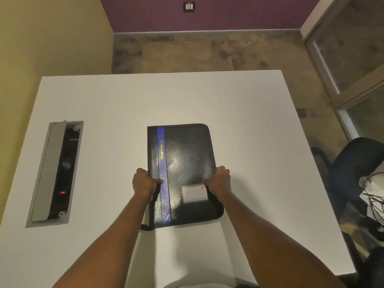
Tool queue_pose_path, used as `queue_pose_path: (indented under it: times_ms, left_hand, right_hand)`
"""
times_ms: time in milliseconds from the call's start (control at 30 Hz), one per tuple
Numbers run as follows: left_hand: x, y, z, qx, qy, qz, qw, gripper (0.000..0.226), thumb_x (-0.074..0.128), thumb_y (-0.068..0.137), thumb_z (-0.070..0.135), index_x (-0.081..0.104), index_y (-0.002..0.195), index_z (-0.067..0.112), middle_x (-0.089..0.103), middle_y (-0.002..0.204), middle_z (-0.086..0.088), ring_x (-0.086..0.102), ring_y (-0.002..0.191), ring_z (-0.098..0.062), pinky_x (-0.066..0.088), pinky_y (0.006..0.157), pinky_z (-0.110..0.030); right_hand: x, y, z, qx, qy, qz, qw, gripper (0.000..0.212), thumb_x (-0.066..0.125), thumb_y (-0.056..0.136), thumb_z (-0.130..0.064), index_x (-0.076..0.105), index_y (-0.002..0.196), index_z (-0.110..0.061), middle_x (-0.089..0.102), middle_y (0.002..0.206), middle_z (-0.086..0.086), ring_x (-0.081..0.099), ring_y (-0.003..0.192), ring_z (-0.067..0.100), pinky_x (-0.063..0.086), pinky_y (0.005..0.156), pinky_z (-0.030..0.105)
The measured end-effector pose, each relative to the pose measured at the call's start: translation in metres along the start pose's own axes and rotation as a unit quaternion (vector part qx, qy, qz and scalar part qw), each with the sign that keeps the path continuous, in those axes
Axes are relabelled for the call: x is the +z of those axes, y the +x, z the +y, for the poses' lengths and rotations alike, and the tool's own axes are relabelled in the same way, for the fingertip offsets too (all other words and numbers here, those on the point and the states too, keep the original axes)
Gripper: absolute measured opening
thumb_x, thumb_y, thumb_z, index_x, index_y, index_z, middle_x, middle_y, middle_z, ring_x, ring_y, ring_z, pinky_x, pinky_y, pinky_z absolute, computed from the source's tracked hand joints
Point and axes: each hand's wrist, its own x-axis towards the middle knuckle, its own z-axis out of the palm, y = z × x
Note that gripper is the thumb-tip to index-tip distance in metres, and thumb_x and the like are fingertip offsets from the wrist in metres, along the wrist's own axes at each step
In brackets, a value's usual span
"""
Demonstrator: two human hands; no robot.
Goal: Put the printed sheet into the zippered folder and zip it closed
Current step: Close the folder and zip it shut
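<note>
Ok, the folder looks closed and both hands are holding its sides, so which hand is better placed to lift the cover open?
Probably the right hand: it grips the folder on its rounded free edge, while the left hand sits beside the blue stripe, apparently the spine side.

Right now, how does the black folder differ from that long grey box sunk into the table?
The black folder lies on top of the white table; the grey box is set into it. The folder is closed, the box's lid open. The folder is broad, the box narrow. Both are rectangular.
</note>
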Motion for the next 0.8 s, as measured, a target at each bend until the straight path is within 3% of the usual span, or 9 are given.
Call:
queue_pose_path:
  times_ms: [167,300,467,533,633,800]
  left_hand:
    - [-0.049,0.03,0.006,0.026,0.0,0.025,0.999,0.054,0.096,0.073,0.012,0.049,0.1,0.006,0.062,0.101,-0.017,0.056,0.086,-0.029,0.04,0.069,-0.037]
    - [-0.086,0.067,0.02,0.035,-0.022,0.04,0.998,0.053,0.095,0.073,0.011,0.05,0.1,0.007,0.063,0.101,-0.017,0.057,0.086,-0.03,0.044,0.071,-0.04]
    - [-0.124,0.122,0.043,0.041,-0.048,0.056,0.996,0.052,0.095,0.072,0.009,0.05,0.098,0.01,0.066,0.104,-0.019,0.062,0.087,-0.032,0.059,0.084,-0.052]
    - [-0.134,0.146,0.052,0.047,-0.041,0.072,0.995,0.053,0.097,0.07,0.009,0.051,0.098,0.007,0.068,0.107,-0.024,0.065,0.091,-0.038,0.059,0.088,-0.057]
    - [-0.143,0.183,0.063,0.054,-0.042,0.087,0.994,0.054,0.098,0.068,0.007,0.051,0.095,0.008,0.067,0.111,-0.032,0.06,0.086,-0.032,0.057,0.088,-0.06]
    - [-0.149,0.23,0.072,0.048,-0.049,0.073,0.995,0.052,0.096,0.07,0.004,0.052,0.098,0.006,0.067,0.11,-0.033,0.062,0.089,-0.035,0.057,0.09,-0.063]
  right_hand:
    - [0.025,0.001,-0.052,-0.031,0.021,0.003,0.999,0.062,0.089,0.075,-0.026,0.054,0.122,-0.004,0.054,0.124,0.015,0.059,0.115,0.035,0.054,0.1,0.049]
    - [0.043,0.01,-0.103,-0.065,0.025,0.012,0.998,0.056,0.085,0.077,-0.026,0.053,0.119,-0.008,0.052,0.122,0.011,0.057,0.116,0.032,0.053,0.1,0.048]
    - [0.061,0.035,-0.168,-0.089,0.022,0.028,0.995,0.059,0.086,0.079,-0.03,0.051,0.122,-0.009,0.052,0.123,0.01,0.056,0.118,0.031,0.052,0.102,0.045]
    - [0.068,0.048,-0.192,-0.094,0.024,0.034,0.995,0.061,0.086,0.078,-0.031,0.05,0.122,-0.01,0.053,0.124,0.011,0.056,0.119,0.031,0.052,0.102,0.046]
    - [0.075,0.068,-0.222,-0.105,0.024,0.04,0.993,0.061,0.086,0.078,-0.03,0.05,0.124,-0.009,0.053,0.126,0.012,0.056,0.121,0.032,0.051,0.103,0.047]
    - [0.092,0.094,-0.251,-0.101,0.013,0.039,0.994,0.061,0.085,0.081,-0.03,0.049,0.126,-0.009,0.053,0.13,0.012,0.054,0.124,0.031,0.048,0.108,0.045]
